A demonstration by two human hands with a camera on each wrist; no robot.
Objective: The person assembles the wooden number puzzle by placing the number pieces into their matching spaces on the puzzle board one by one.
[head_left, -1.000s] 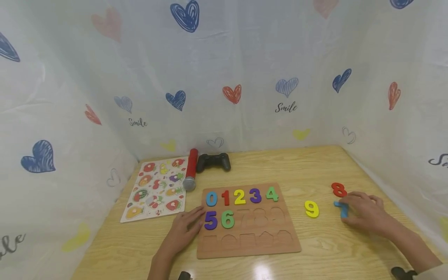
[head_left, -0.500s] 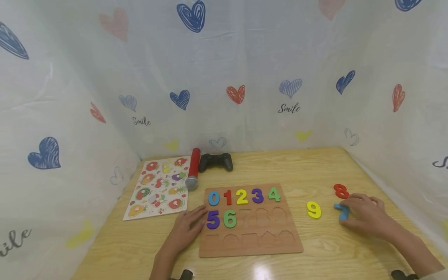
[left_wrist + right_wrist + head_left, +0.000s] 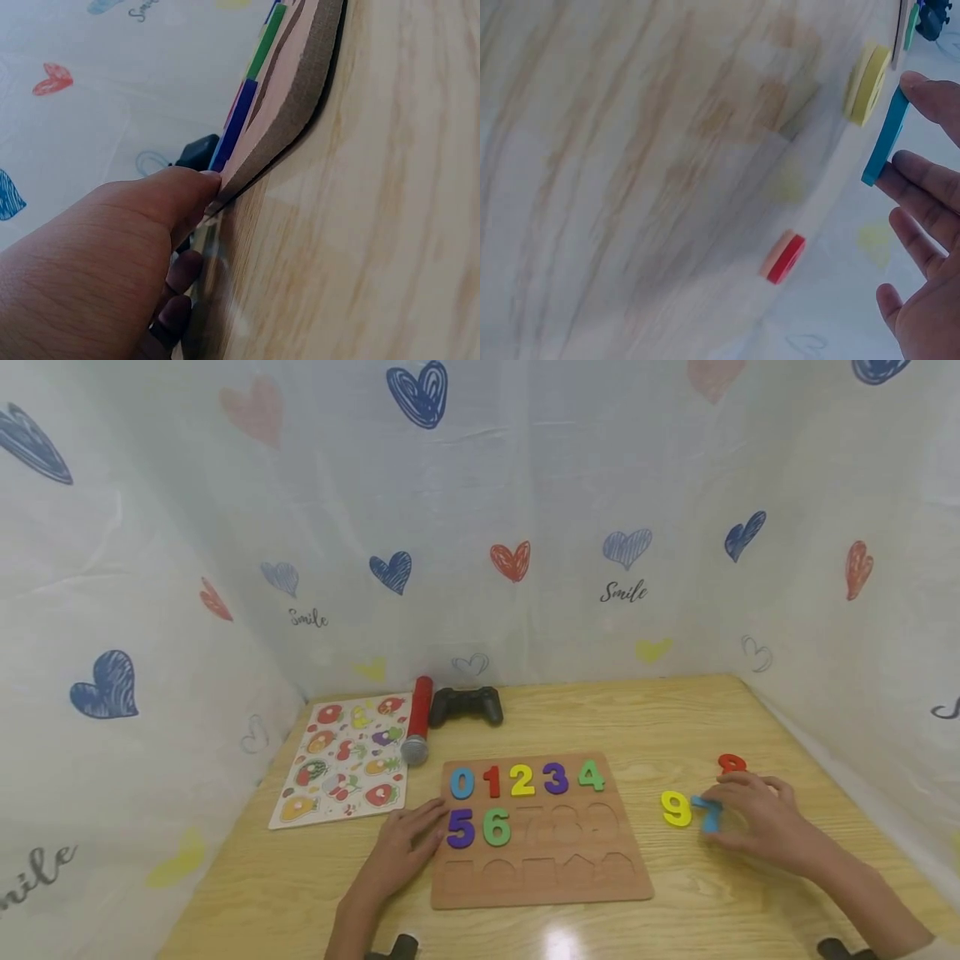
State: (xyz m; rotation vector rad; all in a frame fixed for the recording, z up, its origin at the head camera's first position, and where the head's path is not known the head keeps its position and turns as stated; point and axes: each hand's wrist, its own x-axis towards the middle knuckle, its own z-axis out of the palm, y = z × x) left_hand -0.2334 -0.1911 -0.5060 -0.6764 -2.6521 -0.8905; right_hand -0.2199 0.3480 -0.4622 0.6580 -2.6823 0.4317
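Note:
My right hand (image 3: 768, 827) pinches a blue number 7 (image 3: 710, 820) between thumb and fingers, just right of a yellow number 9 (image 3: 676, 810). The right wrist view has the 7 (image 3: 887, 139) raised off the table. A red number 8 (image 3: 731, 763) lies behind that hand, partly covered by it. The wooden number board (image 3: 551, 893) lies at the middle, with 0 to 4 in its top row and a purple 5 (image 3: 461, 828) and green 6 (image 3: 496, 827) below. My left hand (image 3: 397, 852) rests on the table, fingertips touching the board's left edge.
A fruit picture board (image 3: 341, 777) lies at the back left. Beside it are a red microphone (image 3: 421, 714) and a black game controller (image 3: 466, 705). A heart-printed curtain (image 3: 562, 485) stands behind the table (image 3: 600, 718) and along both sides.
My right hand has moved left with the blue 7, bringing it close to the yellow 9. The left hand stays at the board's edge; the head view has shifted slightly.

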